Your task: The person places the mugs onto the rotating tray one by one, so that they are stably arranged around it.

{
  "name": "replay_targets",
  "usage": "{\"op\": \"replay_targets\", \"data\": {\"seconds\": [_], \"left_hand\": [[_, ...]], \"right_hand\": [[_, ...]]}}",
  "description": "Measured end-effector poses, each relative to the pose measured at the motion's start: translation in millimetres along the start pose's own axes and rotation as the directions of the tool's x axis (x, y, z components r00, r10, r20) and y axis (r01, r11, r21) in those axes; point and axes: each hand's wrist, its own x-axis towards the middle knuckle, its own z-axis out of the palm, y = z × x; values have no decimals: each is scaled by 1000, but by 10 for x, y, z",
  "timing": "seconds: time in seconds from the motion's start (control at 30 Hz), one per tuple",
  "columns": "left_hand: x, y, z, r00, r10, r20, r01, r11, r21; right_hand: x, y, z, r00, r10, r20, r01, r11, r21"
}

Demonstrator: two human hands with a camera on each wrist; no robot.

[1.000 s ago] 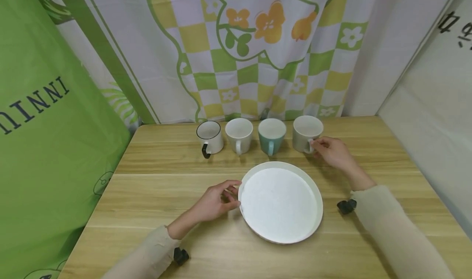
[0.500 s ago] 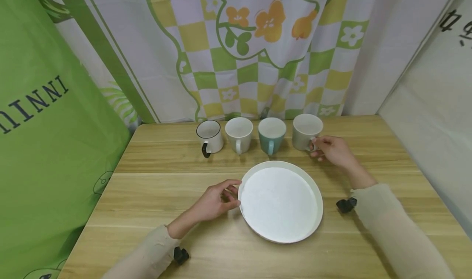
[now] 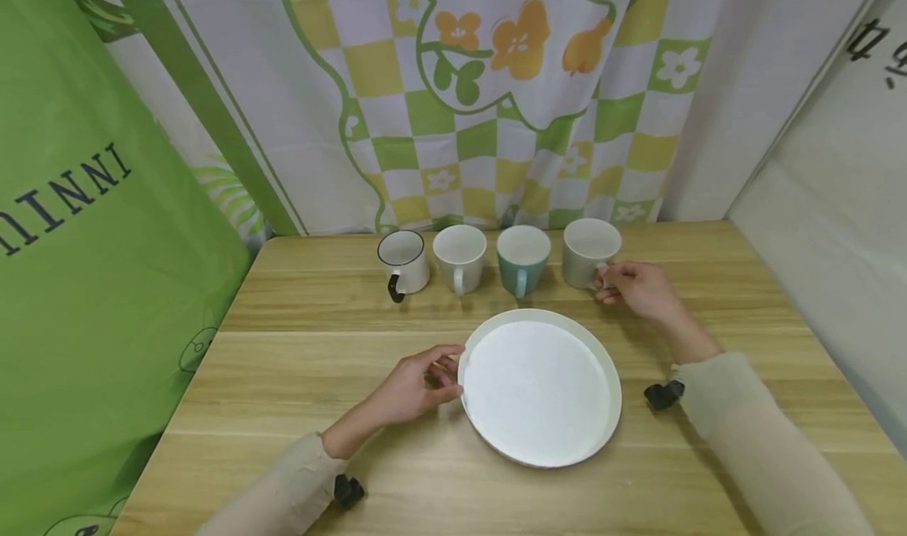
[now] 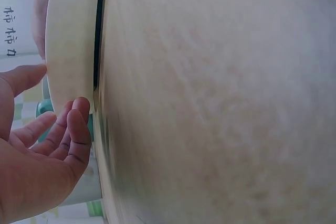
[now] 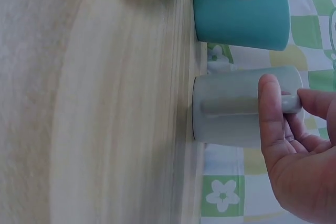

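Observation:
A pale grey mug (image 3: pixel 577 267) stands upright at the right end of a row of mugs. My right hand (image 3: pixel 645 293) pinches its handle between thumb and fingers, as the right wrist view shows with the same grey mug (image 5: pixel 226 127). My left hand (image 3: pixel 409 390) rests its fingertips and thumb against the left outer side of a round white tray (image 3: pixel 540 394). In the left wrist view the thumb and loosely bent fingers touch the tray wall (image 4: pixel 71 40) without wrapping round it. Nothing stands on the tray.
Left of the grey mug stand a teal mug (image 3: pixel 522 272), a white mug (image 3: pixel 460 264) and a white mug with black rim and handle (image 3: pixel 405 272). All are on the wooden table (image 3: pixel 283 363). A patterned curtain (image 3: pixel 496 150) hangs behind the table's back edge.
My right hand's fingers have settled more closely round the grey mug's handle, and that mug has shifted very slightly. The left hand and tray stay put.

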Motion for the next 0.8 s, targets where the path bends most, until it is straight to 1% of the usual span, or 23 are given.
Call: {"op": "replay_targets", "data": {"seconds": [0.2, 0.4, 0.6, 0.8], "left_hand": [[-7, -4, 0, 1000, -7, 7, 7, 1000, -20], [-7, -5, -6, 1000, 0, 8, 0, 1000, -21], [-13, 2, -7, 1000, 11, 4, -11, 1000, -25], [-16, 5, -6, 1000, 8, 3, -8, 1000, -22]], "right_hand": [[7, 24, 27, 1000, -6, -28, 6, 1000, 2], [-12, 25, 30, 999, -33, -42, 33, 999, -1], [-31, 20, 8, 997, -60, -57, 58, 998, -25], [-69, 17, -30, 996, -58, -60, 57, 998, -18]]}}
